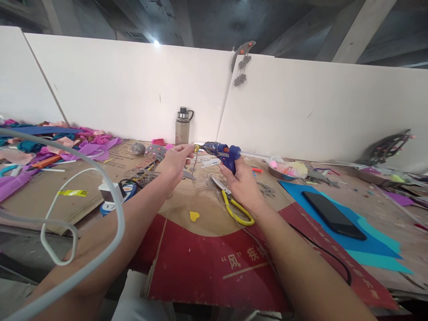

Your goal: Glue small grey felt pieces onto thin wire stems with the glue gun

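Note:
My right hand [243, 180] is wrapped round the handle of a blue glue gun [225, 154], whose nozzle points left and a clear glue stick runs out of its back. My left hand [177, 162] pinches a small yellow piece [197, 147] at the nozzle tip, with a thin cord hanging below it. Yellow-handled scissors [236, 209] lie on the cardboard under my right hand. Nearer to me is a yellow heart [194, 216], flat on the red and brown cardboard [207, 263].
A bottle [182, 127] stands by the white partition [133, 89]. On the right, a black phone [333, 215] lies on blue sheets [374, 240], with a bowl [284, 174] behind. Left are crumpled purple paper [90, 149], a blue-and-white device [118, 198] and a white cable [118, 223] crossing the foreground.

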`<state>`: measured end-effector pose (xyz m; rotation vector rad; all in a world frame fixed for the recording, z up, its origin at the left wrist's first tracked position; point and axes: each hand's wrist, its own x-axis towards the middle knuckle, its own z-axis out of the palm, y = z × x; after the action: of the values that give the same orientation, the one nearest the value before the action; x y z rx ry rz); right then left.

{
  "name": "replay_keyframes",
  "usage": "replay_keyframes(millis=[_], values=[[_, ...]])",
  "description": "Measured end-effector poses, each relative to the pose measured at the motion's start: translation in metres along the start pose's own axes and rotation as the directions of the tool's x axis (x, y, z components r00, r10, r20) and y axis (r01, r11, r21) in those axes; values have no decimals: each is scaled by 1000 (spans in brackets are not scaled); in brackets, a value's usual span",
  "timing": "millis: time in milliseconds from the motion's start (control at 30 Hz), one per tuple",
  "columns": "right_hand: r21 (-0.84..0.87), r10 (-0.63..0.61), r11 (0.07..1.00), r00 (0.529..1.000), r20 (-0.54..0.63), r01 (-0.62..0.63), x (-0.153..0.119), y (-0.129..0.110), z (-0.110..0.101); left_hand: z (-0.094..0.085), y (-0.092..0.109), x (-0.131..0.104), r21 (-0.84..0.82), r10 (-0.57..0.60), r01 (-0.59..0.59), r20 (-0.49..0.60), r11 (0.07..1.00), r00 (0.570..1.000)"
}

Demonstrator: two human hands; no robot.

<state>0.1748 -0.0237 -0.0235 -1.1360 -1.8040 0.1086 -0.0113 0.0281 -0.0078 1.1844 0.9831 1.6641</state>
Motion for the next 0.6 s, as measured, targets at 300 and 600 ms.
replay_keyframes(millis=[300,600], values=[[10,-8,1000,1000,14,8,0,-1,-1,0,0,0,2,-10,10,18,1000,1000],[19,-41,999,999,-7,41,-1,-4,0,0,-4,1,36,4,-5,29,999,1000]])
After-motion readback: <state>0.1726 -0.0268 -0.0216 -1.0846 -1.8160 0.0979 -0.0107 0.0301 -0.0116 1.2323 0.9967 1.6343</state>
